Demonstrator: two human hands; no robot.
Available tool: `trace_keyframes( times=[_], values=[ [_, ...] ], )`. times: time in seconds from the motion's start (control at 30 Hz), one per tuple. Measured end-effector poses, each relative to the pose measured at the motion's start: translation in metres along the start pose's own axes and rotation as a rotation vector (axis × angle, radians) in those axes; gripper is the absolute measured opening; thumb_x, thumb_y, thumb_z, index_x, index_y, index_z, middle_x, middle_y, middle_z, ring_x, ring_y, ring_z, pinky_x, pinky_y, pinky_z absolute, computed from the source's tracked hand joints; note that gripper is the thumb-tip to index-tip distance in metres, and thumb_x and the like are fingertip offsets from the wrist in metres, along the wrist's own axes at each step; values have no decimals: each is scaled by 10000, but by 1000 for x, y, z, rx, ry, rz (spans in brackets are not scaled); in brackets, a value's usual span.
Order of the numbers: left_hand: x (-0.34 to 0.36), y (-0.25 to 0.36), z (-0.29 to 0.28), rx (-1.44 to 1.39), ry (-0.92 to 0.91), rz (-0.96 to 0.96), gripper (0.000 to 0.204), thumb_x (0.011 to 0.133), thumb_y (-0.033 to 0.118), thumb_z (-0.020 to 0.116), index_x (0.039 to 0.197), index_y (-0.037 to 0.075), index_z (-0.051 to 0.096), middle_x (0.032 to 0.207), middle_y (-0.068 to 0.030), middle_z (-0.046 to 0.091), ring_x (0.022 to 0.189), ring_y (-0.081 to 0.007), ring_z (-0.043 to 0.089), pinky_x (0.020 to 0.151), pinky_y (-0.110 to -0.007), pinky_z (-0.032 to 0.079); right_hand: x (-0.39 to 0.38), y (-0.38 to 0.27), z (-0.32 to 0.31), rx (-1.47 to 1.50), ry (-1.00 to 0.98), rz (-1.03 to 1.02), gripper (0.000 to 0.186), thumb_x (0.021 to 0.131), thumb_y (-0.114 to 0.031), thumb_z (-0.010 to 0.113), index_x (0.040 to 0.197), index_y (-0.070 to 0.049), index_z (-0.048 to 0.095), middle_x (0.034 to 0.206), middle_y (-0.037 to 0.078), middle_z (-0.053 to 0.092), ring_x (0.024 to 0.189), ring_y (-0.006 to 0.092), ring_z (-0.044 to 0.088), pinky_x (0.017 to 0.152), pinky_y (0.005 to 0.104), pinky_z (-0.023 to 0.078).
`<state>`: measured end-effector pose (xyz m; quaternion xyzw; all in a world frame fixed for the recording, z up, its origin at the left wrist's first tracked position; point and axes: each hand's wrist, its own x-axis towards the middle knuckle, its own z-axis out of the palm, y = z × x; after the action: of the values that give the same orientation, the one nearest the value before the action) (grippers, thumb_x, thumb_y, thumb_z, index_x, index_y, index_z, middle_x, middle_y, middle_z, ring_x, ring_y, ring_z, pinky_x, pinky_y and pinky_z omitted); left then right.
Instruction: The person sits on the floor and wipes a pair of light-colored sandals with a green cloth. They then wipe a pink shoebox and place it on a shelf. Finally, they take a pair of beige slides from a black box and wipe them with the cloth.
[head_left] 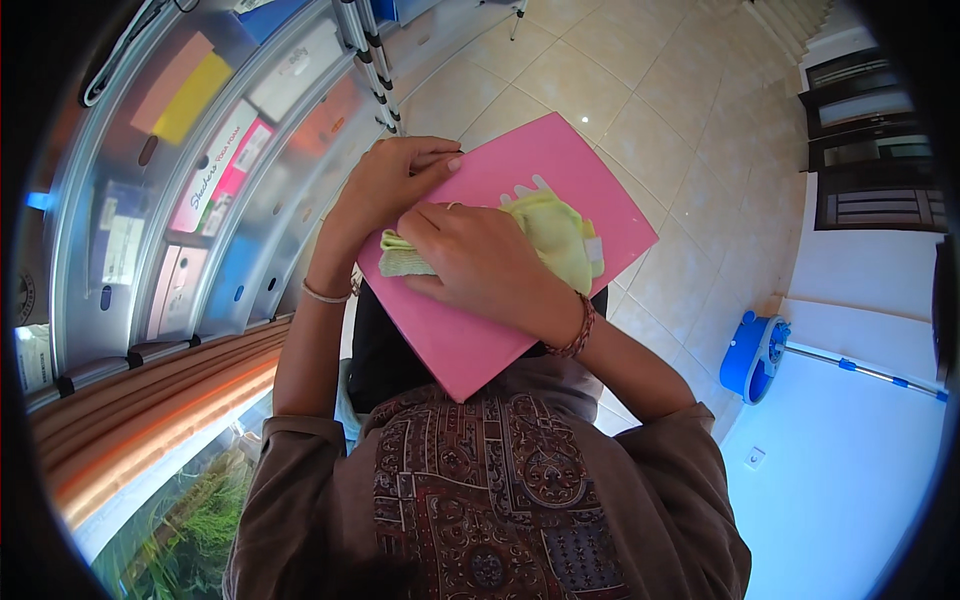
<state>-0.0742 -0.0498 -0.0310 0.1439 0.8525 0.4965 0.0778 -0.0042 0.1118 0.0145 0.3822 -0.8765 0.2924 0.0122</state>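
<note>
A pink flat box or board point(470, 350) rests tilted over my lap, its surface facing up. My left hand point(395, 175) grips its upper-left edge, fingers curled over the rim. Lying on the pink surface is a pale yellow-green cloth point(555, 240), bunched, with white finger-like tips at its top and a white tag at the right. My right hand point(470, 265) is closed on the left part of this cloth, pressing it against the pink surface, its thumb partly hidden.
Clear stacked storage boxes point(160, 240) line my left, above orange-brown curtain folds point(170, 400) and greenery. Tiled floor point(690, 150) lies ahead, with metal poles point(365, 55) at upper left. A blue mop bucket point(740, 355) with a pole sits by the white wall point(840, 470) at right.
</note>
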Motion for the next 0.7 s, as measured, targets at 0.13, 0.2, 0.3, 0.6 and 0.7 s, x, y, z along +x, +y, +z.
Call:
trace_keyframes(
  times=[0.13, 0.2, 0.3, 0.6, 0.7],
  values=[
    [2, -5, 2, -4, -12, 10, 376, 905, 320, 668, 1123, 17, 711, 971, -179, 739, 905, -283, 730, 800, -339, 549, 4, 5, 5, 88, 4, -116, 308, 752, -229, 744, 939, -48, 580, 876, 91, 627, 843, 290, 654, 701, 415, 519],
    [1, -1, 1, -7, -15, 14, 384, 906, 326, 666, 1130, 17, 709, 972, -179, 739, 911, -282, 729, 809, -340, 550, 4, 6, 4, 137, -45, -136, 318, 753, -242, 744, 963, -53, 598, 901, 84, 637, 863, 287, 657, 713, 412, 518],
    [-1, -1, 3, -12, -6, 22, 398, 905, 335, 667, 1140, 16, 704, 970, -175, 740, 919, -282, 729, 818, -341, 552, -4, 3, -1, 173, -146, -137, 350, 746, -269, 750, 1002, -68, 621, 932, 84, 651, 875, 284, 661, 722, 404, 521],
    [0, 3, 3, 57, -25, 17, 356, 901, 325, 661, 1116, 47, 716, 963, -152, 742, 905, -275, 729, 816, -349, 557, -19, -5, -5, 174, -121, -160, 361, 716, -236, 782, 1007, -86, 628, 895, 67, 645, 800, 284, 661, 676, 405, 522],
    [0, -2, 2, 37, -24, 32, 354, 901, 332, 660, 1109, 51, 719, 962, -148, 743, 903, -271, 729, 809, -348, 558, -3, -7, -2, 92, -95, -80, 337, 727, -224, 775, 983, -77, 612, 875, 68, 623, 798, 275, 654, 669, 402, 522]
  ],
)
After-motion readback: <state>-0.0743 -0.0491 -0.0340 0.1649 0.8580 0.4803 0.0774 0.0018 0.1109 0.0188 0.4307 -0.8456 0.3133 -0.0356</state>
